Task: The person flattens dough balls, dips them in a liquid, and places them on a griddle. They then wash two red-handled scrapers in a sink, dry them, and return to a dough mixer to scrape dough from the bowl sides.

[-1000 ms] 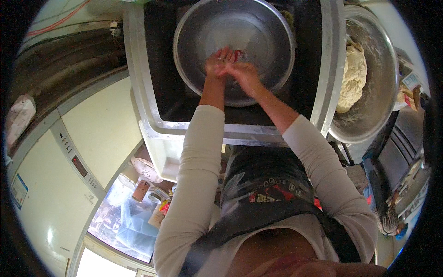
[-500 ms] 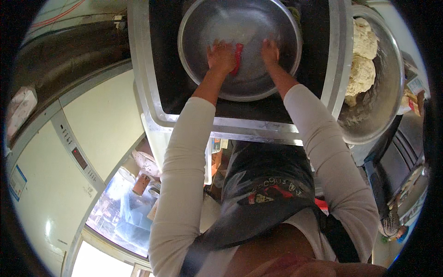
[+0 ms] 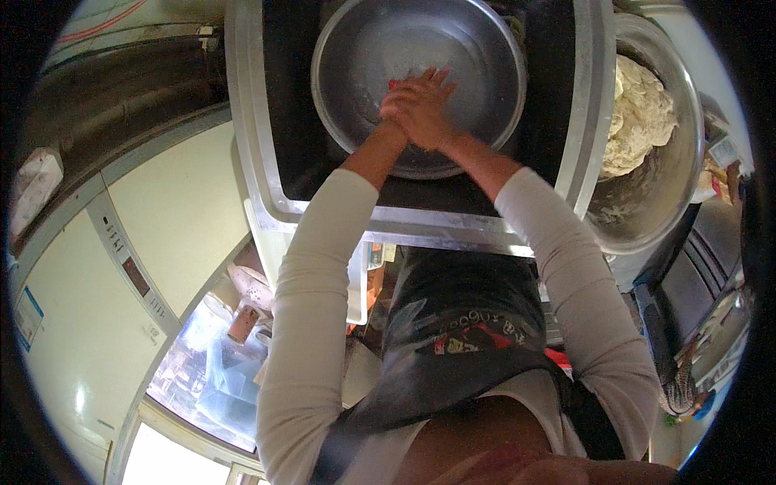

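Note:
Both my hands are together in the left half of a wide metal bowl [image 3: 489, 61]. My right hand [image 3: 430, 109] lies across my left hand [image 3: 394, 115], its fingers stretched out and apart. Most of the left hand's fingers are hidden under the right, so their grip does not show. A small red piece [image 3: 393, 83] peeks out at the far edge of the left hand. Its kind cannot be made out, and the rest of it is covered. The bowl's inside looks wet and shiny.
The bowl stands on a black surface [image 3: 436, 194] framed by a pale metal rim [image 3: 485, 239]. Close on the right is a large metal basin [image 3: 638, 218] with a lump of dough [image 3: 643, 117]. Cream cabinet panels [image 3: 174, 194] curve along the left.
My right hand has moved left across the bowl onto my left hand. The long red piece beside the left hand is now mostly covered. The dough appears shifted in the basin.

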Demonstrator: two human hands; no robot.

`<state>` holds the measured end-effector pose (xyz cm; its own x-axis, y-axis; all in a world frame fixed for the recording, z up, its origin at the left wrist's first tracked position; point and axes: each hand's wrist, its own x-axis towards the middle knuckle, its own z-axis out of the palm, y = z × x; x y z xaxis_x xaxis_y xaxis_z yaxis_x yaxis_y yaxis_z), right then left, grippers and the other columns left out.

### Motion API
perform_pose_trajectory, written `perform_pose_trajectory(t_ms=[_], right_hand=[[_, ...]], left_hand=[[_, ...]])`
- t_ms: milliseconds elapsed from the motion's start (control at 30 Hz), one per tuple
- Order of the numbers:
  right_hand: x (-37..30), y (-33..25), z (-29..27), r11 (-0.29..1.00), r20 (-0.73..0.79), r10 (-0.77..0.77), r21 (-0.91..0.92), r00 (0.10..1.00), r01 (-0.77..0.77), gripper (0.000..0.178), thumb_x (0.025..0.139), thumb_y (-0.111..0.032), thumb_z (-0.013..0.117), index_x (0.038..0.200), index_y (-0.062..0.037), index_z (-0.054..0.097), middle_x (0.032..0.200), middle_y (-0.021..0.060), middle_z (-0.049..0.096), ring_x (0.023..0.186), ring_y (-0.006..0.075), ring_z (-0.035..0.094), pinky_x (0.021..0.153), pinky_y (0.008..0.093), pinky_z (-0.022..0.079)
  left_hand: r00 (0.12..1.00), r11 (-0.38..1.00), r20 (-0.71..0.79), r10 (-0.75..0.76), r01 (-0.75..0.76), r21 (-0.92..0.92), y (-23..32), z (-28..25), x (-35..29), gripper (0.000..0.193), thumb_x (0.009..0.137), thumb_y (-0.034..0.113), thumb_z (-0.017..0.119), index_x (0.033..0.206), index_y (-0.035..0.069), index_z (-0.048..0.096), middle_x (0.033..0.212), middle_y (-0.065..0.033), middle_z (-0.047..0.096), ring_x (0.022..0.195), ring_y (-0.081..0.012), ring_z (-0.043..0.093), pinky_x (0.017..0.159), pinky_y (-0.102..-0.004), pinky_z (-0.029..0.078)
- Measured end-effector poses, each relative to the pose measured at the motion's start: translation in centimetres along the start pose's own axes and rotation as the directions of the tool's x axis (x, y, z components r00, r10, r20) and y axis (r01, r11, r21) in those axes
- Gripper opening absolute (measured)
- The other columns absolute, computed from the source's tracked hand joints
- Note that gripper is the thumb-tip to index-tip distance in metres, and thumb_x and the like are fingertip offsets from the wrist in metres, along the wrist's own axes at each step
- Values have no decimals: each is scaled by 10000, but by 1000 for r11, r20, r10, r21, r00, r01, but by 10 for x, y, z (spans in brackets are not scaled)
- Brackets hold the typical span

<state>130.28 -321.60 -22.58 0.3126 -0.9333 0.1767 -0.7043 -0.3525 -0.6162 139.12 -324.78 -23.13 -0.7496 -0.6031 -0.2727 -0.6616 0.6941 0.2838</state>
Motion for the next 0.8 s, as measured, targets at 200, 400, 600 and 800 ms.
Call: perform_pose_trajectory(t_ms=[200,400,600,800], right_hand=[[-16,130,22,877,-245,465,-8,851,-481,226,866,-148,495,1046,-32,570,1042,164,568,1007,329,513,851,438,403],[-46,106,78,-630,684,572,720,452,-292,167,889,-111,489,1011,-32,573,990,126,600,974,264,554,825,374,465],[7,34,34,-940,383,342,159,858,303,135,869,-139,553,934,-29,597,978,108,612,974,253,562,902,376,465],[84,34,3,-933,301,359,145,884,329,225,887,-203,546,813,7,577,906,139,612,857,236,589,766,339,525]], left_hand=[[800,408,-129,-586,153,-900,-4,40,4,652,854,169,532,1385,50,174,1381,-145,319,1243,-293,356,1007,-465,310],[728,-811,501,-468,-130,-570,-19,63,19,400,901,253,484,1211,19,388,1000,-172,565,869,-310,572,795,-416,470],[885,-858,219,-412,-295,-421,25,15,17,576,845,530,463,1131,31,463,869,-104,565,677,-218,554,642,-352,460],[959,-919,-252,-131,-22,394,60,-41,26,484,761,439,597,1041,65,471,685,18,402,578,-120,390,605,-287,385]])
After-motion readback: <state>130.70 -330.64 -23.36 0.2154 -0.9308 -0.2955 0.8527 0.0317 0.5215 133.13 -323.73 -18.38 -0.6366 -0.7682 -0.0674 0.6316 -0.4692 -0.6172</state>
